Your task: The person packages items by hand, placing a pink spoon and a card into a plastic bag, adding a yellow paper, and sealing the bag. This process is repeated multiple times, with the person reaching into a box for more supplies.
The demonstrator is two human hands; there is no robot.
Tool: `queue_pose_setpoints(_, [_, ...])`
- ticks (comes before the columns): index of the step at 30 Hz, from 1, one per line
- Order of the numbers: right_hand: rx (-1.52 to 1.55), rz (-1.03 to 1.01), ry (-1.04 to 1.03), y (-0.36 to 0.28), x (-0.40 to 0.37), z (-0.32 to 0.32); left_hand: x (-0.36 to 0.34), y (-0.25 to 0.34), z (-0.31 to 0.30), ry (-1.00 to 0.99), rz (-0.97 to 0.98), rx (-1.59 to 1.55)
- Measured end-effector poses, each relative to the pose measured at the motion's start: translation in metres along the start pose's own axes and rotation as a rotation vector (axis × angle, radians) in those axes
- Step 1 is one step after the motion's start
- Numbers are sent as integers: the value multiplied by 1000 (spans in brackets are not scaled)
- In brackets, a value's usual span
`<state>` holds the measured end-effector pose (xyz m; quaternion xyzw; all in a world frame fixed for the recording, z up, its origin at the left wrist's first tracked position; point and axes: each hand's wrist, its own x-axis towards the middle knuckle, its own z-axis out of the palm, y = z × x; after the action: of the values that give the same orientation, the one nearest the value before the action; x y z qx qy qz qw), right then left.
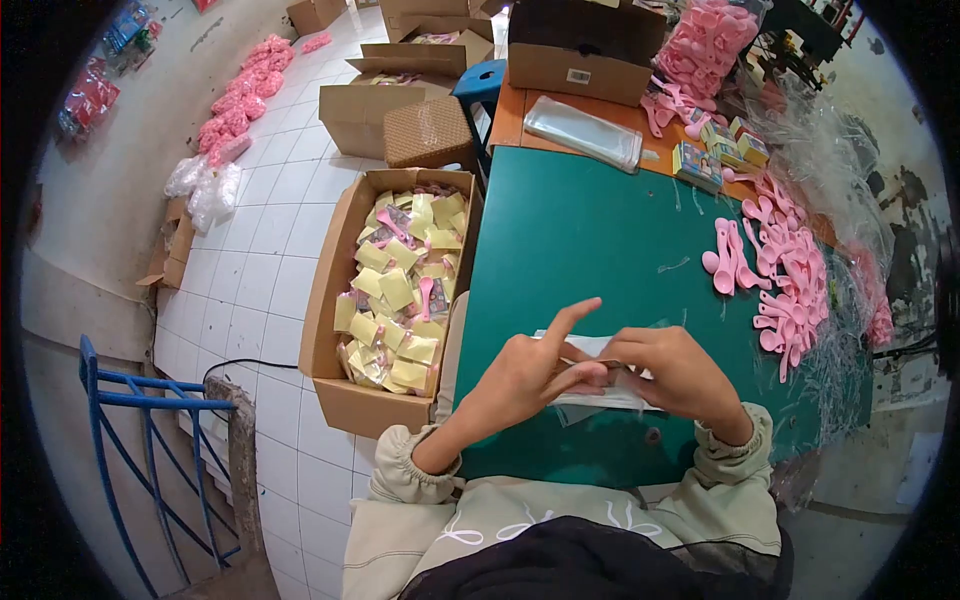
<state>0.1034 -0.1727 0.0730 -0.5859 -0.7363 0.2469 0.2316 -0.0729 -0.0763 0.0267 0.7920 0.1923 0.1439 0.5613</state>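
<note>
Both my hands meet over the near part of the green table top. My left hand has its index finger raised, while the thumb and other fingers close on the edge of a clear plastic bag. From the other side, my right hand pinches the same bag with bent fingers. What lies inside the bag is hidden by my fingers. Beneath the hands is a flat white stack with clear film around it. Pink plastic spoons lie heaped to the right, beyond my right hand.
Left of the table stands a cardboard box filled with small packets and pink spoons. At the back are clear plastic sleeves, small printed boxes, an open carton and a bag of spoons. Loose film covers the right edge.
</note>
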Motion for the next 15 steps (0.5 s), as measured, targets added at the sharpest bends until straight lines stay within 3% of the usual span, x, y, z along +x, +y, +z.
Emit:
queue_pose_setpoints(2, [152,85,3,5,-3,-1,-4,-12,-6,4,50,-4])
queue_pose_setpoints(5, [442,313,112,20,-15,4,-12,-48,-32,-189,166,-260])
queue_pose_setpoints(8, [557,477,127,30,-23,16,-27,-53,-34,-140,26,-522])
queue_pose_setpoints(11, [924,537,227,21,-26,28,-30,-56,-31,-101,-57,-546])
queue_pose_setpoints(15, [860,527,147,23,-42,27,-30,-50,-28,-181,-80,-628])
